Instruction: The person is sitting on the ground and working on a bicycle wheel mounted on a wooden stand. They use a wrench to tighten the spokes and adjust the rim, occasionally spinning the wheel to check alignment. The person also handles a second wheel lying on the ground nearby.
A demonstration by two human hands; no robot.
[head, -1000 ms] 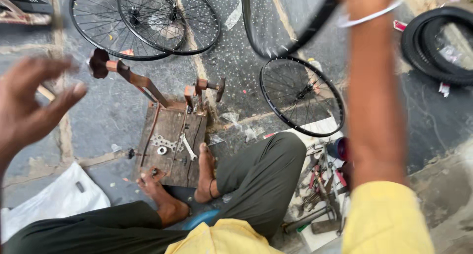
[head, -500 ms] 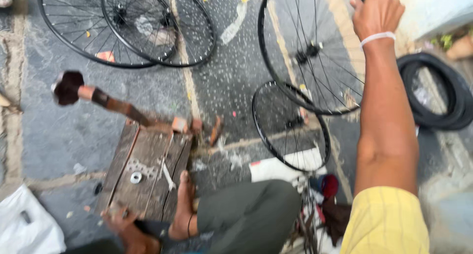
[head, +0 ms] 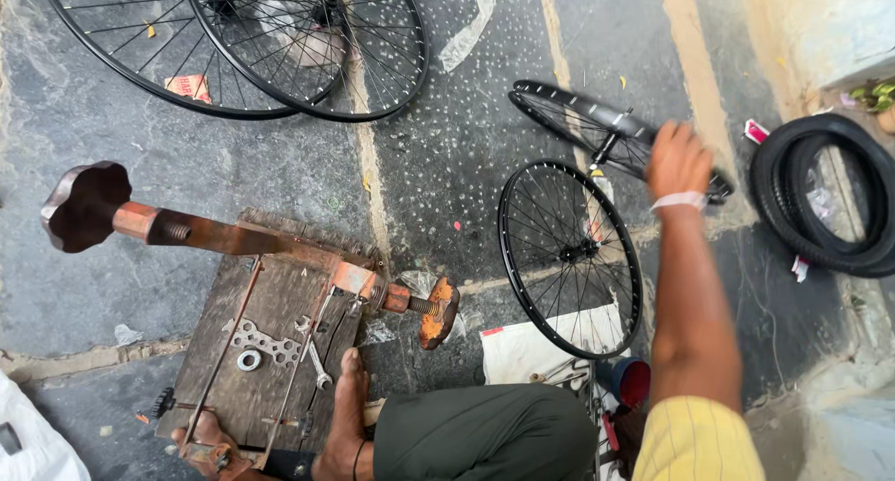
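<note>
— At far left, on the stone floor (head: 84, 285): rusty iron stand (head: 252, 243), lobed dark knob at one end, threaded rod and orange flaked disc at the other. Bolted over a weathered wooden board (head: 270, 350) strewn with a washer, a perforated metal strip and a small spanner. Bare feet braced on its near edge.

— And above that?

— Two black spoked wheels (head: 280, 61) overlapping, lying flat on grey speckled slabs with pale joints.

— Further right?

— Smaller black wheel (head: 569, 257), thin spokes, hub in the middle, resting partly on white paper. Just beyond, tilted black rim (head: 597, 122), matte, spoked, lifted at its right edge by the right hand (head: 679, 162), fingers curled shut around it, white band at the wrist.

— Left hand?

— Out of view; cannot tell.

— Far right?

— Stacked black rubber tyres (head: 825, 197) beside a pale wall.
</note>
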